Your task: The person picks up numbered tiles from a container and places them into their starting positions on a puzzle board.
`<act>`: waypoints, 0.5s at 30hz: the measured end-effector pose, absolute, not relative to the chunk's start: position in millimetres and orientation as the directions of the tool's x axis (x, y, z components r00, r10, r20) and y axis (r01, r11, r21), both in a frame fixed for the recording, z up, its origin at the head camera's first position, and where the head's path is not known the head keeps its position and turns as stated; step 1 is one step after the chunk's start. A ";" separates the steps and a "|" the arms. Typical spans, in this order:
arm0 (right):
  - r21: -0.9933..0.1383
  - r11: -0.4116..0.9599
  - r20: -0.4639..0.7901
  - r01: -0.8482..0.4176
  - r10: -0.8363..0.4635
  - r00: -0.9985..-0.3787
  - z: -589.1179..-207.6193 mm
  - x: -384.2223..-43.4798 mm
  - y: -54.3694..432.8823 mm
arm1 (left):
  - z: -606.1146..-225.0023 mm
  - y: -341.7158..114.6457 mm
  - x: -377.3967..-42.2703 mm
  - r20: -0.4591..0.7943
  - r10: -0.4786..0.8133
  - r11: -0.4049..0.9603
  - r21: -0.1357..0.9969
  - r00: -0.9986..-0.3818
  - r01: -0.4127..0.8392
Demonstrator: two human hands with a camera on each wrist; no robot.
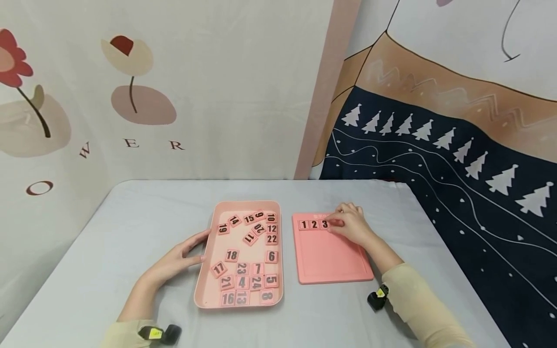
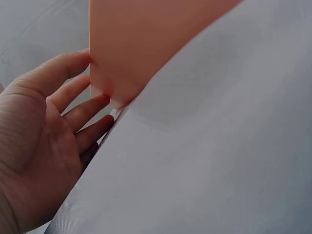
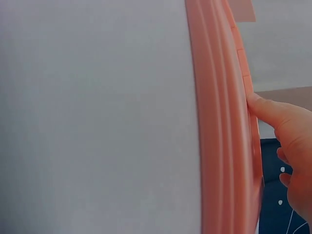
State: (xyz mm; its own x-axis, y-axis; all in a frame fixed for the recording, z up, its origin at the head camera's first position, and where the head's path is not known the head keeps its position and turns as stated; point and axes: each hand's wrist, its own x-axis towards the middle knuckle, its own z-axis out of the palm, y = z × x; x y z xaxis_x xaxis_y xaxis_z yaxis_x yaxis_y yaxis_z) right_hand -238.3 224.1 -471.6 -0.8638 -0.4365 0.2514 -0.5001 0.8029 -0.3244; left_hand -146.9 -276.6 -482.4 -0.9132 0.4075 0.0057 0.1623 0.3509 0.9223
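A pink tray [image 1: 201,290] holds many loose number tiles, among them a 14 tile [image 1: 234,221], an 18 tile [image 1: 232,255] and a 6 tile [image 1: 271,256]. My left hand [image 1: 178,261] rests against the tray's left side with fingers fairly straight; the left wrist view shows its fingertips touching the tray wall [image 2: 146,39]. To the right lies a pink board [image 1: 332,258] with a 1 tile [image 1: 303,224], a 2 tile [image 1: 314,224] and a 3 tile [image 1: 324,224] in its top row. With thumb and forefinger, my right hand [image 1: 352,224] pinches the 3 tile at its right edge.
Both tray and board lie on a table with a pale cloth [image 1: 161,208]. Behind the table hangs a cream curtain [image 1: 243,96] with printed flowers, and a dark tree-patterned cloth [image 1: 435,164] is at the right. Each wrist wears a small black camera [image 1: 377,297].
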 end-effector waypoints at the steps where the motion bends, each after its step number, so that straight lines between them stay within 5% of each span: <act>1: -0.323 0.804 0.253 -0.499 -0.434 -0.864 -471.3 -238.2 223.9 | -482.1 -276.4 -147.4 0.008 0.409 0.348 0.923 -0.913 0.164; 15: -0.343 0.806 0.360 -0.482 -0.361 -0.860 -465.8 -228.2 219.9 | -480.1 -274.9 -146.0 0.004 0.408 0.345 0.925 -0.913 0.158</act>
State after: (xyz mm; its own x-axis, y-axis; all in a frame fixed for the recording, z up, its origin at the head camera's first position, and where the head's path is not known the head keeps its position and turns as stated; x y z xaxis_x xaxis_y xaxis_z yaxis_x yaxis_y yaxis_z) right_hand -228.2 219.9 -465.8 -0.8605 -0.3610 0.3596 -0.4817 0.8064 -0.3432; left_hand -146.0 -274.9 -480.1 -0.9128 0.4083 0.0036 0.1580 0.3450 0.9252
